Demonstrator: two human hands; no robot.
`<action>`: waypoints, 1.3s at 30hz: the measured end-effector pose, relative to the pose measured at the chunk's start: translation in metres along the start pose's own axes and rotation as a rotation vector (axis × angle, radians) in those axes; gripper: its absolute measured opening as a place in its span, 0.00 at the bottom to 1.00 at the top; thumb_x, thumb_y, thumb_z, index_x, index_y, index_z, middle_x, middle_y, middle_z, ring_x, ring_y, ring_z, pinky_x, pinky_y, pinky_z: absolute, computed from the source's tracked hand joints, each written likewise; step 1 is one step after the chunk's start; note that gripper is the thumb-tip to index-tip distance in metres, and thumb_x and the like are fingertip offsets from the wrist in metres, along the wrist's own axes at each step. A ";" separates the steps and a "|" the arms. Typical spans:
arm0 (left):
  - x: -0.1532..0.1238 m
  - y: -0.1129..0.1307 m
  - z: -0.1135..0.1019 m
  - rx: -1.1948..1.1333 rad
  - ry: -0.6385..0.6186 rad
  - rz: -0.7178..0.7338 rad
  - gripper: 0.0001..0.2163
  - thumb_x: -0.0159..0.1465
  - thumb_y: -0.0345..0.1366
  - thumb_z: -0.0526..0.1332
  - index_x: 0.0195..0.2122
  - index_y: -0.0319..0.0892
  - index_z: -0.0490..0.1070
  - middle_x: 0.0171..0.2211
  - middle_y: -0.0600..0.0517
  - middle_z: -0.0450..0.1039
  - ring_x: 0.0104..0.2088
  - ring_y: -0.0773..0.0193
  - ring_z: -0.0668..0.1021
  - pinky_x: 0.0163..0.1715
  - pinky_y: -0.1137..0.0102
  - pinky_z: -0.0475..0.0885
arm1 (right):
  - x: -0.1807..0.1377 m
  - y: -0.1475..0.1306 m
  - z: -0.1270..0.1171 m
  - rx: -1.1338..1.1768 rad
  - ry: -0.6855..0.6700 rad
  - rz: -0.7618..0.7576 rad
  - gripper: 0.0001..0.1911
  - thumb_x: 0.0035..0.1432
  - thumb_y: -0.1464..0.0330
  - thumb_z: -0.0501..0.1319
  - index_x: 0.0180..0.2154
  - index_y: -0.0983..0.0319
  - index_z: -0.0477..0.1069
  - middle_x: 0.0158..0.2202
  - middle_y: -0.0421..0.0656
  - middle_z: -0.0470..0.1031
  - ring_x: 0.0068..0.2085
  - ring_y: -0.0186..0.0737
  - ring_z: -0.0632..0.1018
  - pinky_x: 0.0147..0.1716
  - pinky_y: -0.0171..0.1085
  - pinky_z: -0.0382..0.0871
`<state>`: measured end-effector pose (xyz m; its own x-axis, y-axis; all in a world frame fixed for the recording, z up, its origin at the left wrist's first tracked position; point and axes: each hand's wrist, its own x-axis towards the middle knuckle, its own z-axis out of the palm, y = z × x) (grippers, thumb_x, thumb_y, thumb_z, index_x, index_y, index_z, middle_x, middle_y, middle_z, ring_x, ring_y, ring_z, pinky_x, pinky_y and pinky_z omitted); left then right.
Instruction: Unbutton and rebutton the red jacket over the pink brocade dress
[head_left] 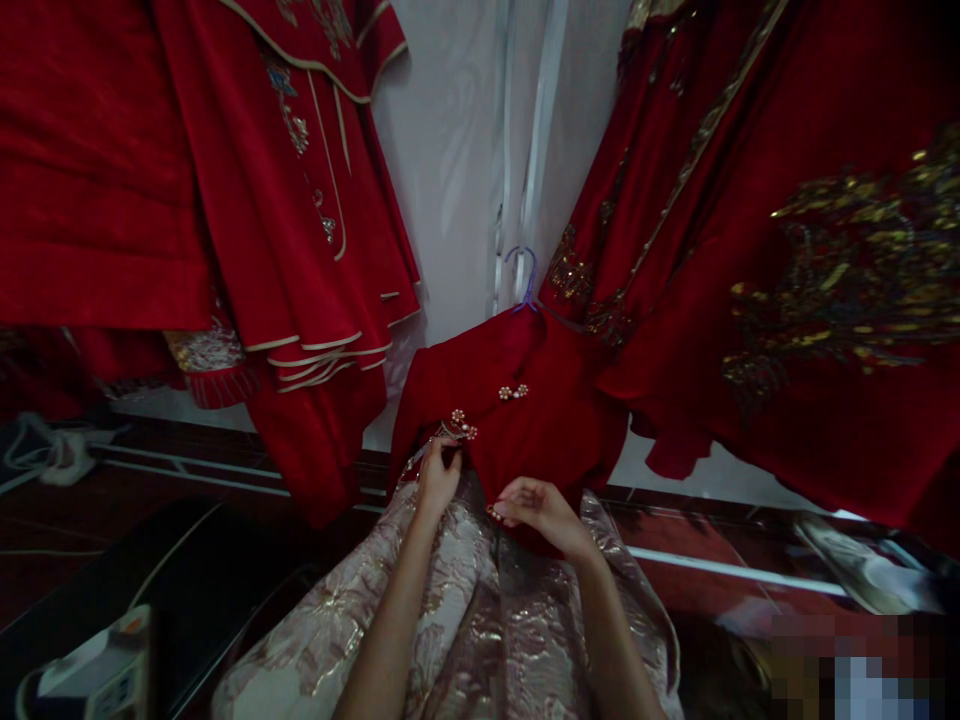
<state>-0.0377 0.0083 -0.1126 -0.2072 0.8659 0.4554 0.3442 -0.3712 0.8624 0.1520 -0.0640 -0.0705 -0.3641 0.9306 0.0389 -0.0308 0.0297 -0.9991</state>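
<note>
A red jacket hangs on a purple hanger right in front of me. Flower-shaped jewelled clasps run down its front. My left hand is closed in a pinch at the jacket's left side, just below a jewelled clasp; the exact bit between its fingers is hidden. Lower down, my right hand pinches a small jewelled clasp at the jacket's front edge. Under both hands spreads a pale, shiny patterned skirt.
Red garments with pale piping hang at left, and red gowns with gold sequins at right. A white wall with metal uprights stands behind. A low metal rail and white shoes lie right; a white box sits lower left.
</note>
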 end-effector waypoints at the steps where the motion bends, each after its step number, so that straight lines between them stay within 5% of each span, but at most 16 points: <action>1: 0.000 0.001 0.000 -0.020 -0.003 0.007 0.09 0.55 0.28 0.57 0.38 0.40 0.66 0.40 0.47 0.71 0.43 0.61 0.74 0.50 0.60 0.65 | -0.003 -0.004 -0.001 0.019 -0.030 0.011 0.16 0.43 0.60 0.68 0.31 0.63 0.71 0.29 0.42 0.77 0.28 0.34 0.75 0.30 0.34 0.69; 5: 0.000 0.004 0.004 -0.136 0.054 -0.098 0.17 0.54 0.27 0.58 0.47 0.41 0.66 0.47 0.46 0.70 0.42 0.62 0.76 0.49 0.63 0.68 | -0.008 -0.010 0.000 0.040 -0.006 0.008 0.15 0.43 0.60 0.68 0.30 0.63 0.72 0.28 0.41 0.76 0.26 0.32 0.74 0.27 0.32 0.68; 13: 0.000 0.002 0.006 -0.181 0.018 -0.160 0.17 0.52 0.27 0.60 0.45 0.41 0.71 0.46 0.45 0.74 0.44 0.59 0.76 0.50 0.61 0.67 | -0.007 -0.002 0.001 0.116 0.012 -0.010 0.13 0.44 0.62 0.68 0.31 0.62 0.72 0.29 0.41 0.77 0.28 0.32 0.74 0.27 0.31 0.69; 28: 0.004 0.009 -0.002 -0.357 0.178 -0.202 0.12 0.47 0.36 0.67 0.31 0.36 0.74 0.29 0.47 0.77 0.31 0.63 0.78 0.37 0.66 0.73 | 0.000 0.014 0.000 0.123 0.102 -0.018 0.15 0.46 0.61 0.68 0.34 0.62 0.71 0.30 0.41 0.75 0.30 0.33 0.75 0.28 0.32 0.72; 32: 0.008 0.019 -0.018 -0.325 0.064 -0.167 0.10 0.48 0.37 0.67 0.28 0.36 0.74 0.29 0.47 0.77 0.30 0.64 0.78 0.37 0.69 0.73 | 0.001 0.019 0.000 0.097 0.154 -0.046 0.16 0.45 0.59 0.68 0.34 0.63 0.72 0.30 0.42 0.76 0.30 0.34 0.75 0.28 0.33 0.72; 39: 0.007 0.073 -0.071 -0.419 -0.292 -0.172 0.11 0.50 0.37 0.68 0.32 0.37 0.75 0.33 0.48 0.78 0.33 0.66 0.78 0.38 0.72 0.72 | 0.008 0.003 0.009 0.107 0.416 -0.201 0.15 0.47 0.59 0.66 0.35 0.62 0.73 0.33 0.44 0.76 0.34 0.38 0.76 0.30 0.35 0.74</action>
<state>-0.0791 -0.0363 -0.0309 0.0557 0.9609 0.2711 -0.0794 -0.2664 0.9606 0.1411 -0.0598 -0.0729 0.0618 0.9781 0.1987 -0.1666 0.2064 -0.9642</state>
